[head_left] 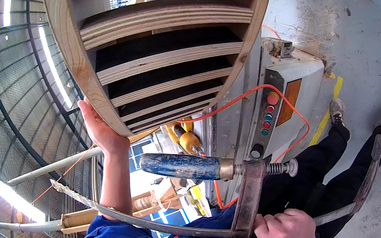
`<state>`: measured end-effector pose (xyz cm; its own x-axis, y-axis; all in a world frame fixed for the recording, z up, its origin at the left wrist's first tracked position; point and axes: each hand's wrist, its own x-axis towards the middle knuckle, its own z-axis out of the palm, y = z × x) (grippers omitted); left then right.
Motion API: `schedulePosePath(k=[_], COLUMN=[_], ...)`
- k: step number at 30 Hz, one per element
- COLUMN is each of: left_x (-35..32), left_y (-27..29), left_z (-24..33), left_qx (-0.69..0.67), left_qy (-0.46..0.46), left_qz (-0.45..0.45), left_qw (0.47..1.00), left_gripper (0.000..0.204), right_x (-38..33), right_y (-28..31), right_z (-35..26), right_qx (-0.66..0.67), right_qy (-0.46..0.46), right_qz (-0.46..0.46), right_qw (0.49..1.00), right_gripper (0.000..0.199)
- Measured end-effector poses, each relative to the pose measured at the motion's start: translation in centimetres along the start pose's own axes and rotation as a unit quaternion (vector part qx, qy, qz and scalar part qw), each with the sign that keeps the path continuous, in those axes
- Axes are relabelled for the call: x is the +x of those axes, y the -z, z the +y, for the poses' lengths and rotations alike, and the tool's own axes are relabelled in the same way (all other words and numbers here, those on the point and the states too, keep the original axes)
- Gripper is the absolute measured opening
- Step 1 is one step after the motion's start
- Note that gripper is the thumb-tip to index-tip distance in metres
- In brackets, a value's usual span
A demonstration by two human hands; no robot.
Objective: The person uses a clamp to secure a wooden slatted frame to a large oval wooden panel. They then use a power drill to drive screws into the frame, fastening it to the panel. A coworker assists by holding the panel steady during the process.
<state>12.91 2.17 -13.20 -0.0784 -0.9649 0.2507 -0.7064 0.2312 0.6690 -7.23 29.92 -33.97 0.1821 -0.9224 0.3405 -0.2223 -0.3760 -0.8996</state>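
A slatted wooden frame (155,59) fills the upper left, with plywood slats set between two pale side rails. My left hand (105,127) lies against the frame's lower end, palm on the wood and fingers stretched out. Across my front extends a bar clamp (249,200) with a worn blue wooden handle (182,165), a threaded screw and a long flat metal bar. My right hand (287,235) is closed in a fist round the clamp's bar, beside its sliding arm. The handle and screw point away from that fist, touched by neither hand.
Right of the frame stands a grey machine (303,88) with a button panel (267,115). An orange hose (308,129) loops across it. Yellow power tools (187,139) lie behind the frame. Yellow tape (327,110) marks the floor near my shoes (339,110).
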Motion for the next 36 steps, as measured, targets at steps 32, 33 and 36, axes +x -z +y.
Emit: schedulePosePath(k=[32, 33, 36], left_x=[1.0, 0.9, 2.4], left_y=[-5.6, -6.7, -9.7], left_z=[5.9, 6.7, 9.1], left_qx=[0.154, 0.166, 0.137], left_qy=[-0.196, -0.211, -0.218], left_qz=[-0.225, -0.224, -0.254], left_qw=[0.942, 0.937, 0.932], left_gripper=[0.091, 0.09, 0.093], right_x=[-0.2, -0.2, -0.2], right_y=[1.8, 2.0, 2.8], right_z=[1.9, 1.9, 2.3], right_qx=[0.068, 0.068, 0.066], right_qy=[-0.03, -0.031, -0.037], right_qz=[0.046, 0.047, 0.05], right_qw=[0.996, 0.996, 0.996], right_gripper=[0.019, 0.02, 0.02])
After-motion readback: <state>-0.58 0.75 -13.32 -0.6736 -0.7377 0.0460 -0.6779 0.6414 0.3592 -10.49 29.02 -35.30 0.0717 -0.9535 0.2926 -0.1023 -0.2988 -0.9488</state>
